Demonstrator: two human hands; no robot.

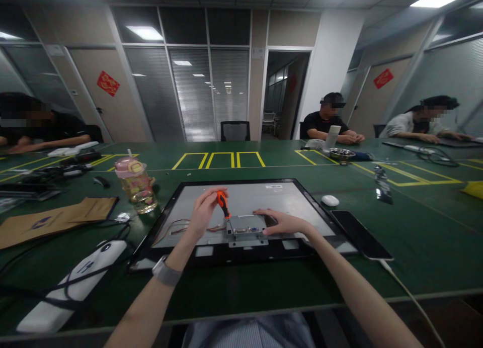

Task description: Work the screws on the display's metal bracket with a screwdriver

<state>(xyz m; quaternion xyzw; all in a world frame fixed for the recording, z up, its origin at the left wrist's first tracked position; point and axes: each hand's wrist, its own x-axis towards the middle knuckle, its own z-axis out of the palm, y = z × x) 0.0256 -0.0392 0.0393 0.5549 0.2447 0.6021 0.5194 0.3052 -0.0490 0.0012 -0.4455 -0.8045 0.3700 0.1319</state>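
A flat display panel (249,197) with a black frame lies face down on the green table. Near its front edge sits a metal bracket box (247,231) with connectors along its side. My left hand (206,209) is closed on the handle of an orange and black screwdriver (223,204), whose shaft points down at the left part of the bracket box. My right hand (281,222) rests on the right side of the box, fingers apart; whether it grips the box edge is hard to make out. Thin wires (177,227) run from the box to the left across the panel.
A drink bottle (136,184), a paper bag (56,220) and a white power strip (75,285) with black cables stand left. A phone (361,234) on a cable and a white earbud case (330,200) lie right. Several people sit across the table.
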